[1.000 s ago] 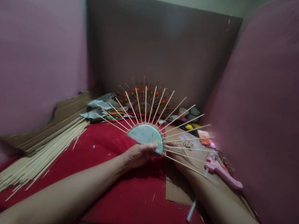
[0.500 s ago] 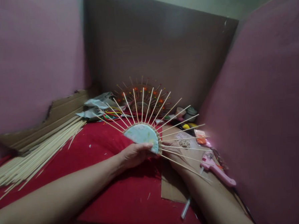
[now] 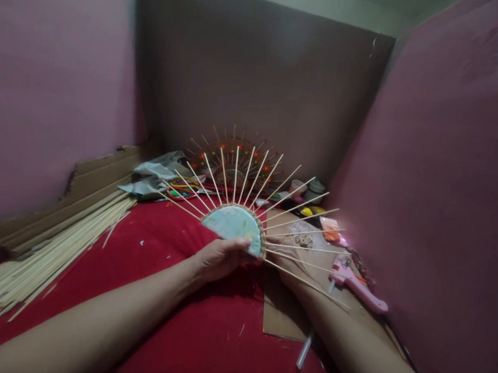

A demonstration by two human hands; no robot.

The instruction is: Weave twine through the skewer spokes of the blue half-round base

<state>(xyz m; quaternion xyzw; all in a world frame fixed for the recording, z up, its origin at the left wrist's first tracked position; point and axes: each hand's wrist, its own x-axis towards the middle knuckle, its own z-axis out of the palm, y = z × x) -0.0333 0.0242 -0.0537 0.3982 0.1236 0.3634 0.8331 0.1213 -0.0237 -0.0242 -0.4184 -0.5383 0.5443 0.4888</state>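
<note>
A half-round pale blue-green piece (image 3: 230, 226) with a braided, straw-coloured rim has thin wooden sticks (image 3: 237, 176) radiating from its curved edge like a sunburst. My left hand (image 3: 225, 257) grips its lower part, thumb on the front face and fingers behind. At the right end of the rim, my right hand (image 3: 284, 257) is behind the lowest sticks. Its fingers are mostly hidden by the sticks and the piece, so their grip cannot be made out.
Loose sticks (image 3: 64, 246) lie at left beside cardboard (image 3: 102, 174). A decorated sunburst piece (image 3: 230, 154) stands at the back. On the right are a pink glue gun (image 3: 358, 286), a clear glue stick (image 3: 304, 350), an orange packet (image 3: 331, 229) and a board (image 3: 280, 313). Red cloth (image 3: 190, 334) covers the surface.
The whole view has shifted slightly, with most things appearing a little further left. Both hands keep nearly the same place on the half-round piece.
</note>
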